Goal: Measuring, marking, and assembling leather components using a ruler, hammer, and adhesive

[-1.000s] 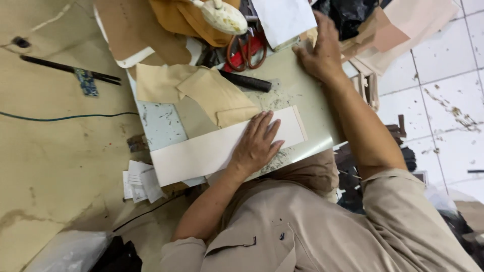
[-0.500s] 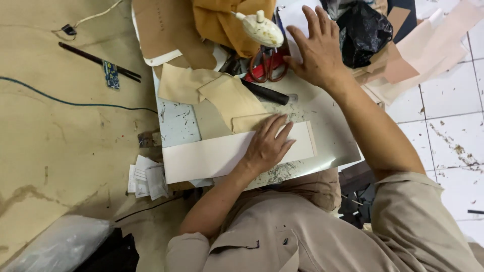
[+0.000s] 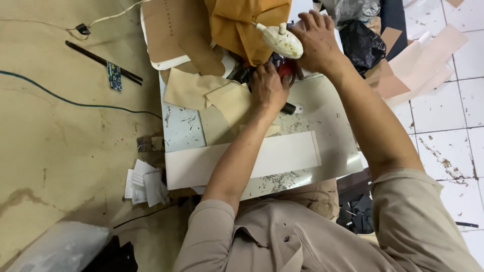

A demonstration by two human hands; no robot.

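A pale work board lies across the person's lap, a long cream strip along its near edge. At its far edge, the left hand closes on red-handled scissors; the right hand cups a white bottle just beyond.

A black plastic bag sits crumpled at the far right of the table, with a grey bag just behind it. A clear plastic bag lies on the floor, near left. A small blue printed card lies far left.
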